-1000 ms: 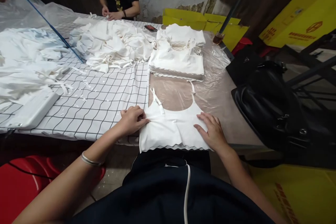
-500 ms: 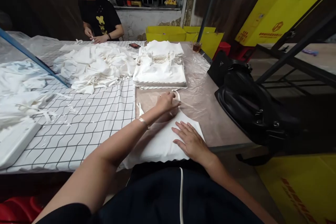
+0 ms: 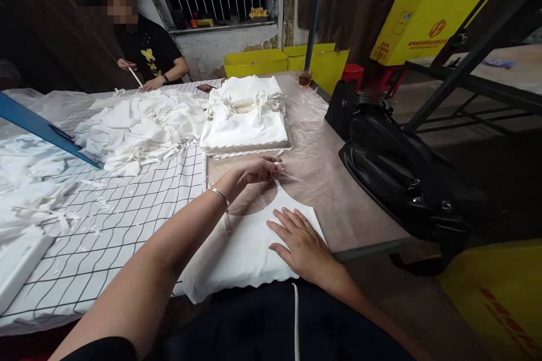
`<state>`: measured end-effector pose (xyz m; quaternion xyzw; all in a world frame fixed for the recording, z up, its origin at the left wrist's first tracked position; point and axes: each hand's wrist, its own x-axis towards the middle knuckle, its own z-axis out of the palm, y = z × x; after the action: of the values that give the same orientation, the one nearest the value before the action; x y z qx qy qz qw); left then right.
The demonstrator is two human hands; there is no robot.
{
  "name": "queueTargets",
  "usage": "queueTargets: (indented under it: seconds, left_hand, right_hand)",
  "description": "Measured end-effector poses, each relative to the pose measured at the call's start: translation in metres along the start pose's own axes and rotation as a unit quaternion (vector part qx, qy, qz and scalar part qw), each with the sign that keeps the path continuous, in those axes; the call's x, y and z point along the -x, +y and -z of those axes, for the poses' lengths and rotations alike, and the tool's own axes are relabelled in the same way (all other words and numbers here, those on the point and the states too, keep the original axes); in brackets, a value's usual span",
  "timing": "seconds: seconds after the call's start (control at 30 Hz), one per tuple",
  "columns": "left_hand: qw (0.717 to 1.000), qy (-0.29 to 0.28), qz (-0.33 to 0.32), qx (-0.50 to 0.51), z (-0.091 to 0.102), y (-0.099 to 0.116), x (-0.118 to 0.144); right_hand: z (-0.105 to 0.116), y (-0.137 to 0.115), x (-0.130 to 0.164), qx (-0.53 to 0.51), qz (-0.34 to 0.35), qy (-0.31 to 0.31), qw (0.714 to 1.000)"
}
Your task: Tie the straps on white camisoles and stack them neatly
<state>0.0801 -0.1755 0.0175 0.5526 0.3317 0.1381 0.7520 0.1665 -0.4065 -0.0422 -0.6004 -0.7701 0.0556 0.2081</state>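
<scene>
White, smooth cloth makes up the scallop-hemmed strappy garment (image 3: 249, 245) I see through the head camera, lying at the lower centre of the frame along the table's near edge. My person's left hand (image 3: 261, 169), at mid-frame, pinches the upper end of its thin white strap (image 3: 278, 185); the fingers hide just how it is gripped. The right hand (image 3: 300, 241) lies flat, fingers spread, on the garment's right side, grasping nothing. The left forearm, with its silver bangle (image 3: 219, 195), screens much of the garment's left side, and the other strap is mostly lost behind it. At the left edge, a flat white box (image 3: 23, 262) is cut off; the black leather bag (image 3: 393, 163) on the right merges into shadow.

One second ago, the left hand was at the garment's left edge and both straps showed. Since then the right hand has moved inward onto the cloth, and the black-shirted co-worker (image 3: 146, 51), upper left, now holds a narrow white strip (image 3: 135, 76).
</scene>
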Motion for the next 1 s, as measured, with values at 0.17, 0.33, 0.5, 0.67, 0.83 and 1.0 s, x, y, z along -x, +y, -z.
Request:
queueTargets:
  seconds: [0.17, 0.33, 0.5, 0.67, 0.83, 1.0]
  left_hand:
    - [0.955, 0.168, -0.105, -0.220, 0.000, -0.002, -0.007]
    - [0.926, 0.257, -0.129, -0.246, 0.012, 0.019, -0.021]
    - [0.954, 0.231, -0.084, -0.169, 0.021, 0.043, -0.028]
    - [0.968, 0.223, -0.113, -0.036, 0.020, 0.063, -0.030]
    - [0.962, 0.222, -0.144, 0.073, 0.020, 0.092, -0.027]
    - [0.946, 0.208, -0.200, 0.149, 0.009, 0.109, -0.017]
  right_hand:
    - [-0.001, 0.000, -0.001, -0.011, -0.003, 0.007, 1.000]
    - [-0.001, 0.001, -0.001, -0.010, -0.003, 0.009, 1.000]
    - [0.000, 0.000, -0.002, 0.004, -0.003, -0.001, 1.000]
    - [-0.001, 0.000, -0.002, 0.001, -0.008, 0.005, 1.000]
    - [-0.003, 0.002, -0.003, 0.001, -0.002, 0.009, 1.000]
    - [-0.004, 0.002, -0.003, -0.013, -0.010, 0.006, 1.000]
